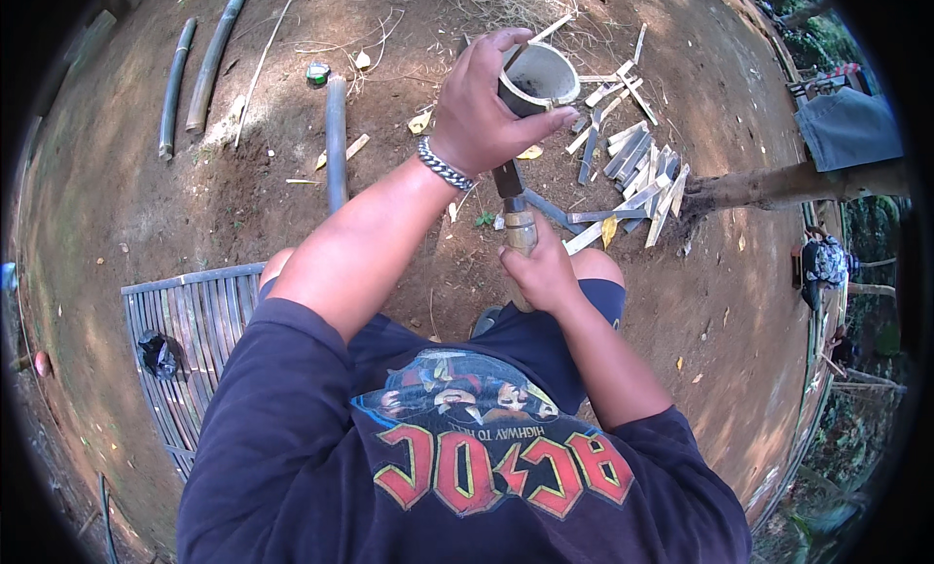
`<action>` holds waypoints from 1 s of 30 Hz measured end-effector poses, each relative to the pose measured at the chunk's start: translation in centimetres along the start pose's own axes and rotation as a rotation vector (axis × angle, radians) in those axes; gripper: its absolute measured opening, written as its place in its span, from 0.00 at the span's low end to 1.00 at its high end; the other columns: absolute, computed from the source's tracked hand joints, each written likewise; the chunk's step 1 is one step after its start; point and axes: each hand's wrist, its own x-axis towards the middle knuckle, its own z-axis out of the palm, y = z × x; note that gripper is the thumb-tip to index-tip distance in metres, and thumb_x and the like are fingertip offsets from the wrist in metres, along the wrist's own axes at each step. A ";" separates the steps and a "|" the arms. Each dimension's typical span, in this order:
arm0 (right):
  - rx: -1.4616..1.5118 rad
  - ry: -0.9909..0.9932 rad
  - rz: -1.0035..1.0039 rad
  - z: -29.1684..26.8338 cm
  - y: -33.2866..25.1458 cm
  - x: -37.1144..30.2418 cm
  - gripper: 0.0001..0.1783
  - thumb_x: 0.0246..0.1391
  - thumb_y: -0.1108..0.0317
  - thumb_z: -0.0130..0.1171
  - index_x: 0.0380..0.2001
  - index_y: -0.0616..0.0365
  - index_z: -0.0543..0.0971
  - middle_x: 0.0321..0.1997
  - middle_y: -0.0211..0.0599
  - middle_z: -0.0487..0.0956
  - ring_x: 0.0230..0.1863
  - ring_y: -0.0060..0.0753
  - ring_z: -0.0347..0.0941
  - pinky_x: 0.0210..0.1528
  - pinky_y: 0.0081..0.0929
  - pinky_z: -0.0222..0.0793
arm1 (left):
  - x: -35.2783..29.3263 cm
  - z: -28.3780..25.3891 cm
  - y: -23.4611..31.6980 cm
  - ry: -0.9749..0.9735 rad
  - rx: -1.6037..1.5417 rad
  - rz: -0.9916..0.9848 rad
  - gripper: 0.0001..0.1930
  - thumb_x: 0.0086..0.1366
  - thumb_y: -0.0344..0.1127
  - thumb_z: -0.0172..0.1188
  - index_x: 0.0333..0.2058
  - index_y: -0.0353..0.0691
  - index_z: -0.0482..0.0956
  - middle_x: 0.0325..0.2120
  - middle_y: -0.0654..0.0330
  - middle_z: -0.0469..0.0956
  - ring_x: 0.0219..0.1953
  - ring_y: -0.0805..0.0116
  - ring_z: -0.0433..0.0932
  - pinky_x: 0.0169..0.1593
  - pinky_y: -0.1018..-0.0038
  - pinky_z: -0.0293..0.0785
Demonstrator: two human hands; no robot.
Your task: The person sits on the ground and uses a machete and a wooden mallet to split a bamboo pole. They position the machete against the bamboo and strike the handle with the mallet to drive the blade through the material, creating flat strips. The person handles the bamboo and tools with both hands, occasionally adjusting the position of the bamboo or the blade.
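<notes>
My left hand point(484, 107), wearing a chain bracelet point(446, 165), is wrapped round the rim of a bamboo tube point(555, 70). The tube's hollow end faces up toward me, with the thumb along its near edge. Below it, my right hand point(545, 270) grips the wooden handle point(520, 233) of a large knife. Its dark blade point(507, 180) runs up behind my left wrist, where much of it is hidden. I cannot tell whether the blade touches the tube.
Split bamboo strips point(642, 165) lie piled on the dirt beyond my right knee. Whole bamboo poles point(216, 63) lie far left, and another pole point(337, 141) lies ahead. A slatted bamboo bench point(209, 306) is at my left, bearing a black plastic bag point(159, 354). A log point(769, 187) extends at right.
</notes>
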 end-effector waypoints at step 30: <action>0.277 0.088 -0.138 -1.2 -4.9 1.4 0.25 0.56 0.78 0.59 0.57 0.63 0.67 0.32 0.35 0.78 0.30 0.27 0.78 0.36 0.29 0.76 | -19.7 -17.0 -6.0 0.561 -0.168 -1.138 0.37 0.69 0.41 0.64 0.68 0.30 0.58 0.61 0.41 0.71 0.61 0.58 0.74 0.63 0.68 0.70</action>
